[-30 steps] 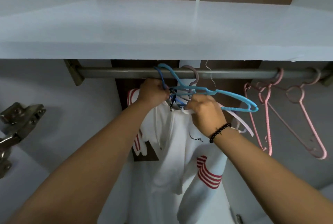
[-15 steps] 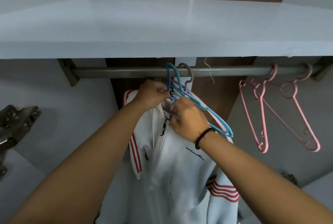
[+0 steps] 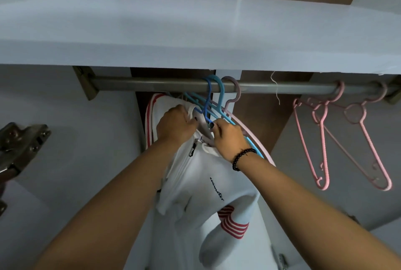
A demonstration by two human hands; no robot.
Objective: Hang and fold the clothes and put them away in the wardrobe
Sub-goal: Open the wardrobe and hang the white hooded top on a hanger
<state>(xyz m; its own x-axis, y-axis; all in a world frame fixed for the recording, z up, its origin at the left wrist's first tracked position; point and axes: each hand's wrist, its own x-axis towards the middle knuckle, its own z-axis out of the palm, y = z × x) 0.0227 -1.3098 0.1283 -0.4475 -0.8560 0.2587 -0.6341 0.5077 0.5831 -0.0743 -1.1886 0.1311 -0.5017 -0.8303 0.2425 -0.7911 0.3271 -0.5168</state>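
Note:
A white zip jacket (image 3: 208, 193) with red stripes hangs from a dark blue hanger (image 3: 207, 98) hooked on the metal wardrobe rail (image 3: 152, 84). My left hand (image 3: 175, 125) grips the jacket's collar on the left side. My right hand (image 3: 229, 137) pinches the collar on the right, just below the hanger's neck. A light blue hanger (image 3: 220, 96) and a pale pink hanger (image 3: 236, 94) hang bare on the rail right behind the jacket.
A white shelf (image 3: 195, 31) runs just above the rail. Two bare pink hangers (image 3: 323, 139) hang at the rail's right end. A door hinge (image 3: 19, 144) sticks out at the left edge. White wardrobe walls stand on both sides.
The light blue hanger swung down from level to hang behind the jacket. The jacket settled straighter under the rail, and both hands moved close together at its collar.

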